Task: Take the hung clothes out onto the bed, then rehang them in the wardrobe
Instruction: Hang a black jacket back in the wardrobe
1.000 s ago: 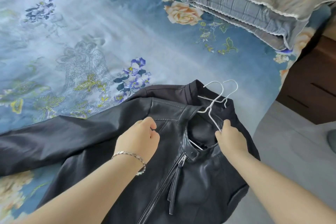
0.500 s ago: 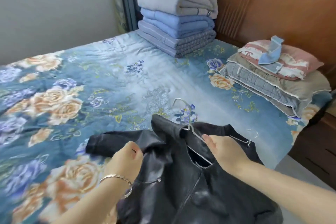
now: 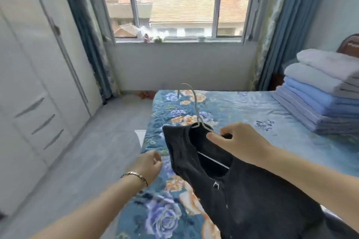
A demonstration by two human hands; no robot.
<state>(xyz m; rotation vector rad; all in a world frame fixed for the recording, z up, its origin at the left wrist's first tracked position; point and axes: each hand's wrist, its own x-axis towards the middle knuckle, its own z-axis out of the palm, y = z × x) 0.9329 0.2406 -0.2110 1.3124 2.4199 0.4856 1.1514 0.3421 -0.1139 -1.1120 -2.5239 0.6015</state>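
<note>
Dark jacket lifted on its hanger, right hand carrying, left hand free.

The jacket (image 3: 242, 196) hangs low over the bed (image 3: 242, 106), soft and probably fairly heavy, so its body sags from the collar. The right hand (image 3: 236, 142) has its grip closed on the collar edge and the wire hanger (image 3: 195, 111) shoulder; the left hand (image 3: 148, 165) is loosely curled around nothing, just beside the garment. The thin hanger looks light and slippery; its upright hook would be the surer hold. Farther left stands the white wardrobe (image 3: 38, 75), doors shut.
</note>
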